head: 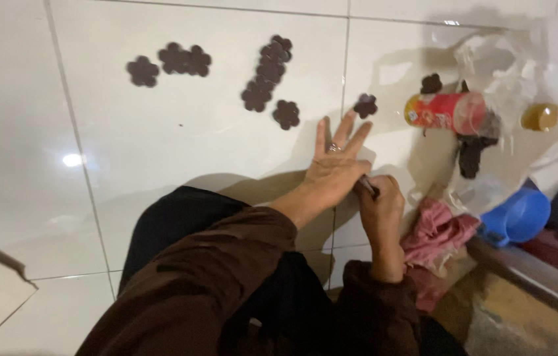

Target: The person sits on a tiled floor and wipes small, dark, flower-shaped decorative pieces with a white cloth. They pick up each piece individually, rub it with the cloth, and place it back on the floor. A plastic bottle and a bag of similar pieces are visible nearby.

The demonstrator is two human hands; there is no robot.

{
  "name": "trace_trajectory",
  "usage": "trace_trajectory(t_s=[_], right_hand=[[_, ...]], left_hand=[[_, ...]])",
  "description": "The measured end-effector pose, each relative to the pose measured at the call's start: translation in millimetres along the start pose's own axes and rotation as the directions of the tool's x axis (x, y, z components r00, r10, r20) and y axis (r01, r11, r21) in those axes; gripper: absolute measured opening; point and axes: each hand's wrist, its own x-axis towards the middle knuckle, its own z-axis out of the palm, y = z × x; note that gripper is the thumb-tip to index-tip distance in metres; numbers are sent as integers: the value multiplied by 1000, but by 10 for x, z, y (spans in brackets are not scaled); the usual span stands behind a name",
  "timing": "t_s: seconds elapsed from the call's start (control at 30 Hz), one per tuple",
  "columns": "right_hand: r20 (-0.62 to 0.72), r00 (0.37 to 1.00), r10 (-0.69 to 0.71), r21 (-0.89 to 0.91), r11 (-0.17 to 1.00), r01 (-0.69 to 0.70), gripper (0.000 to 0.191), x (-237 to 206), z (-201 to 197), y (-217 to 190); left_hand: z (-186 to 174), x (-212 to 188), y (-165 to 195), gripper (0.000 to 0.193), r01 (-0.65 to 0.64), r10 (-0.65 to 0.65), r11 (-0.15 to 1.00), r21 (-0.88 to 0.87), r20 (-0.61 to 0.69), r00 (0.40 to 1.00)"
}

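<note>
While pressing flat on glossy white tile (193,132), left hand (332,173) splayed wide; right hand (379,209) fisted round thin pen-like tool (366,186), long axis slanting far-left.

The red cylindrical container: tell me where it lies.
In the head view, the red cylindrical container lies on its side on the white floor tiles at upper right, beside the clear plastic bag, beyond the left hand.

Left hand (333,173) hides what it presses; right hand's (380,209) tool mostly hidden.
</note>
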Motion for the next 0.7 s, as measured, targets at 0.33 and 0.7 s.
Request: trace_trajectory(t_s=[0.33, 0.7], right_hand=[[35, 970, 239, 80, 967, -241, 13, 22, -96, 306], [-98, 959, -264, -65, 964, 259, 12, -8, 281, 127]], left_hand=[[69, 42, -45, 16, 20, 20, 987, 162, -243, 970], [-16, 74, -21, 19, 62, -39, 987, 146, -154, 987]])
